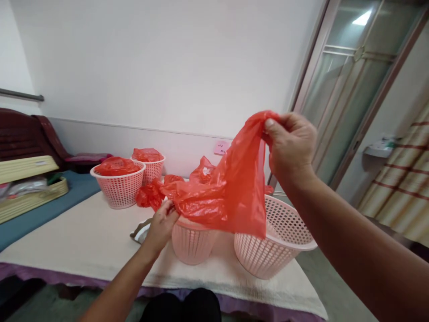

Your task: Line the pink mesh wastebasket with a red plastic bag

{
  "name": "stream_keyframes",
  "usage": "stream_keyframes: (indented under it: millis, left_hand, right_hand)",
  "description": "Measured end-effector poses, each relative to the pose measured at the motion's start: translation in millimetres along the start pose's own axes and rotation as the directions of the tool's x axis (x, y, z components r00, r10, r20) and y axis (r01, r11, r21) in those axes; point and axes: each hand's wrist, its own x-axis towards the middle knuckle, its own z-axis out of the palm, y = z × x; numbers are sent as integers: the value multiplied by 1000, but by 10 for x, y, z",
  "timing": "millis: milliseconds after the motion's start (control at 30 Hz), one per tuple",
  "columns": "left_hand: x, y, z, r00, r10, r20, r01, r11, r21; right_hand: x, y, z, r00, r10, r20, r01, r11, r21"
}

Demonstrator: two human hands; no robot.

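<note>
Already, in the head view, two pink mesh baskets at the back of the bed, the nearer one (118, 188) and the one behind it (149, 167), stood lined with red plastic bags. Closer in, the right hand (291, 145) was raised and pinched shut on one edge of a red plastic bag (228, 192), while the left hand (163, 223) gripped the bag's lower edge down at the rim of a small pink basket (191, 243). The hands were well apart, with the bag stretched between them and draped over that basket; whether it was seated inside could not be told. Beside it a larger pink basket (278, 243) lay tilted near the bed's edge, with no liner showing in it. More crumpled red bags (150, 194) lay on the cream bedcover (83, 241) behind. By that count, two baskets looked finished, one was in hand, and one appeared left.
</note>
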Motion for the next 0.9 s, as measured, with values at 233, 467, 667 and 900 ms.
stream_keyframes:
  millis: [233, 467, 667, 900]
  left_hand:
    - [205, -215, 215, 978, 38, 204, -127, 888, 442]
    - [35, -365, 27, 971, 15, 239, -152, 810, 567]
    - [53, -407, 51, 973, -14, 229, -122, 814, 568]
    - [48, -359, 28, 974, -7, 226, -122, 825, 552]
  right_hand:
    - [-243, -354, 215, 992, -122, -37, 126, 986, 114]
    - [-1332, 334, 232, 829, 370, 418, -392, 919, -36]
    - [-1504, 320, 273, 721, 461, 517, -532, 847, -12]
    - [-1572, 473, 275, 553, 410, 726, -237, 912, -335]
